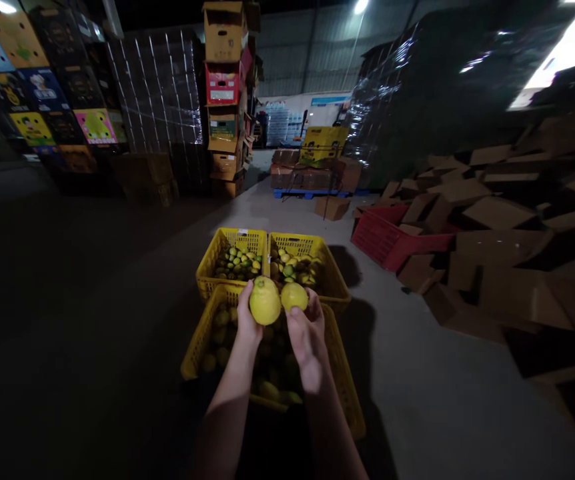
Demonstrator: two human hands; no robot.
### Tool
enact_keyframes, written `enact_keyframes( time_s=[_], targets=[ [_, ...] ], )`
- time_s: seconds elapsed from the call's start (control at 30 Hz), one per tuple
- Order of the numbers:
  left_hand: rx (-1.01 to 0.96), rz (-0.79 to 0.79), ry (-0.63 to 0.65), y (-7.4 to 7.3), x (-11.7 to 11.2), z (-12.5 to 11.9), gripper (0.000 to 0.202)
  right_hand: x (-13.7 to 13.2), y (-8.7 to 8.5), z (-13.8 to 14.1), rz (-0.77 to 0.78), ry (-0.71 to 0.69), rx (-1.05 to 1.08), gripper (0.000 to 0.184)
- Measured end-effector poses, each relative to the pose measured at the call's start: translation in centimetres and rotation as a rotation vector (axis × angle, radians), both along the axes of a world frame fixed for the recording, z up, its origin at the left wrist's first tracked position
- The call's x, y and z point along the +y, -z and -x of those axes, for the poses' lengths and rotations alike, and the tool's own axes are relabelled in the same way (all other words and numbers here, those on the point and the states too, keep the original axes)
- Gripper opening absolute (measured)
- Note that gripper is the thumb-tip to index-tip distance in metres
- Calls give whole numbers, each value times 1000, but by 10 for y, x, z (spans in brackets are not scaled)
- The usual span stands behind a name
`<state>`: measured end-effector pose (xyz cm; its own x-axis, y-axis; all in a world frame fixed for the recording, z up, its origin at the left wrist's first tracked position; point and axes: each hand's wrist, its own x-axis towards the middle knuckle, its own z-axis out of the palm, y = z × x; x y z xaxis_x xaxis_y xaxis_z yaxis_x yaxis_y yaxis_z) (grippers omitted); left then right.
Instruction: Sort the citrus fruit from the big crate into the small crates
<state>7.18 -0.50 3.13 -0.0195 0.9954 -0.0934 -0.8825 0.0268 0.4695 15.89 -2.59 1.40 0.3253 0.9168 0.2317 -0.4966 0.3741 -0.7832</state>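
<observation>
My left hand [245, 319] is closed round a large yellow lemon [265, 302], held up above the crates. Beside it, my right hand [309, 328] grips a smaller yellow lemon [294, 297], thumb on its near side. Under both hands stands the near yellow crate [195, 337], with shaded lemons [221, 337] in it. Behind are two more yellow crates: the far left crate [207, 261] holds green and yellow lemons [240, 259], and the far right crate [335, 275] holds mostly yellow ones [307, 268]. My forearms hide part of the near crate.
Flattened and open cardboard boxes [502, 247] are heaped on the right, around a red crate [380, 237]. Further back are a blue pallet [307, 194] with boxes, a tall box stack [225, 87] and wrapped stacks. Grey concrete floor [417, 373] surrounds the crates.
</observation>
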Motion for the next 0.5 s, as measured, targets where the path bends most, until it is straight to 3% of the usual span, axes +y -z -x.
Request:
enact_keyframes(
  time_s=[0.2,0.33,0.5],
  targets=[
    [37,-178,-22,2,-5,4,31,-3,-1,-2,-61,-85,0,40],
    [-53,-139,2,-2,-6,10,33,-4,-2,0,-46,-158,-42,32],
    [-247,55,94,-5,-6,14,31,-2,2,9,36,75,-173,25]
  ],
)
